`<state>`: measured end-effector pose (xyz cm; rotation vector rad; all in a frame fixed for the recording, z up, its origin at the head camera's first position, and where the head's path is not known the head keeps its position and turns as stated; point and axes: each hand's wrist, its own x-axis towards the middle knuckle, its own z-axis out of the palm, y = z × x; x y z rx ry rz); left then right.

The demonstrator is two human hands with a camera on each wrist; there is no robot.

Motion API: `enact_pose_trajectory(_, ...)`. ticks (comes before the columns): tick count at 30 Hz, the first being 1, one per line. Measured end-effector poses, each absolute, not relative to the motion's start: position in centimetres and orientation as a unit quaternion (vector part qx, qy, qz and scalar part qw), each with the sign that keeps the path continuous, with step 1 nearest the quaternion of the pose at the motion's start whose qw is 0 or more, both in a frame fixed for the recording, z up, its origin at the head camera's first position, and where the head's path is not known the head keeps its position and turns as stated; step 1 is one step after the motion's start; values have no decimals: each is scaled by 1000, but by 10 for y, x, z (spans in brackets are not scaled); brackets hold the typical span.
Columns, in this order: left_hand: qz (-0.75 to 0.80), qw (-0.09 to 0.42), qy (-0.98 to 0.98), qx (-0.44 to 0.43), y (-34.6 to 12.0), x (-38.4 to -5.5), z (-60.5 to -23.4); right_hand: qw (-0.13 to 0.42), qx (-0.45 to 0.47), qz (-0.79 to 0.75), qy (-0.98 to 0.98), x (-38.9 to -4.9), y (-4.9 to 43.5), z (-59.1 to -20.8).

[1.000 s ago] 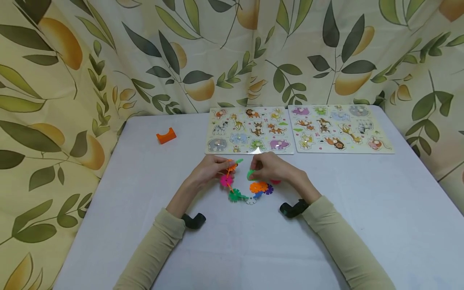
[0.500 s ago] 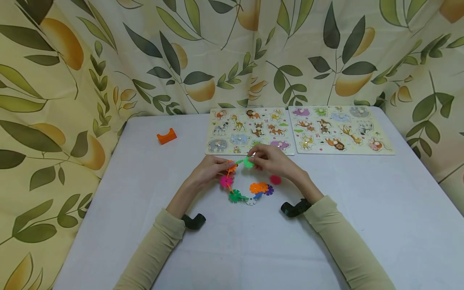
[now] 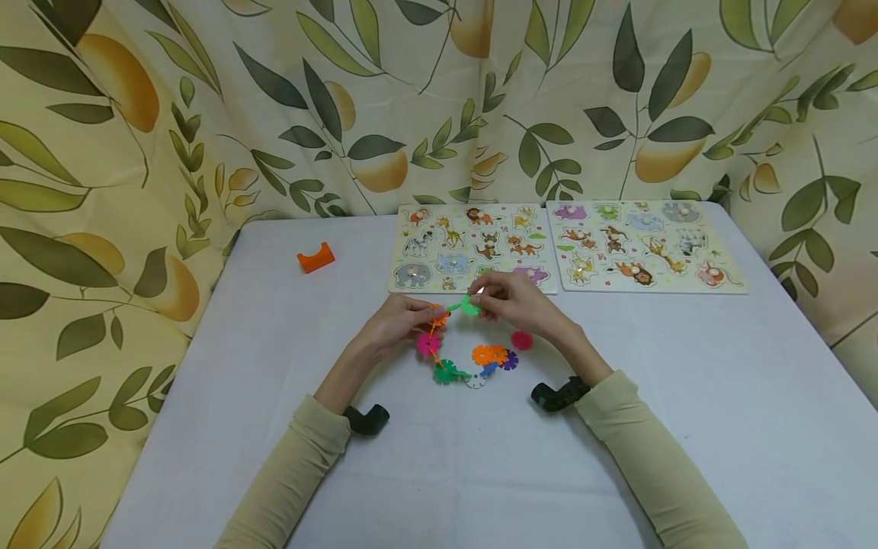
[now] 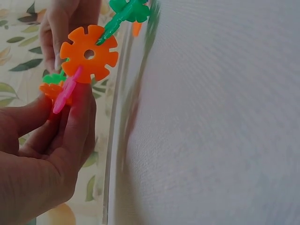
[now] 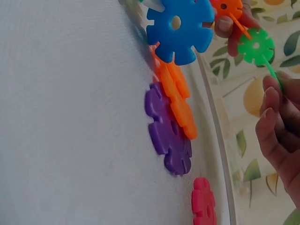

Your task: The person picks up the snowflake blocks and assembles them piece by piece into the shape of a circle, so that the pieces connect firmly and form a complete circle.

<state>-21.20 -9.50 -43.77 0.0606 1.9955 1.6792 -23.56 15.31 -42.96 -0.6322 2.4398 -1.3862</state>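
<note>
Hands are working together above the table (image 3: 274, 320), just in front of two animal puzzles (image 3: 473, 245). The left hand (image 3: 398, 320) is pinching a chain (image 3: 434, 335) of plastic flower discs between thumb and fingers; in the left wrist view an orange disc (image 4: 89, 54) is standing up from the fingertips (image 4: 77, 122), with a pink one slotted edge-on below it. The right hand (image 3: 514, 301) is pinching a green disc (image 3: 469, 307) and is holding it against the top of the chain, right beside the orange disc. The chain is hanging down from the left hand to the table, where its lower end is lying. Loose discs are lying near that end, under the right wrist: an orange one (image 3: 488, 354), a purple one (image 5: 169, 133) touching it, and a red one (image 3: 522, 340) slightly apart. An orange block (image 3: 315, 258) is sitting well apart at the far left.
</note>
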Motion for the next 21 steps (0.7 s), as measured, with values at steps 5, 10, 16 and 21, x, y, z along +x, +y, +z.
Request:
enact_pose_trajectory(5, 622, 263, 737, 32, -94, -212, -439, 127, -214, -478, 843, -233, 152, -429)
enact_pose_trajectory(10, 624, 261, 736, 36, -92, -209, -438, 125, -202, -484, 842, -231, 148, -430)
enact_pose_trajectory(16, 628, 250, 737, 19, -90, -209, -439, 107, -212, -490, 839, -231, 146, -434)
enact_pose_trajectory(21, 617, 250, 746, 0, -86, -208, -438, 108, -222, -490, 836, -233, 147, -437)
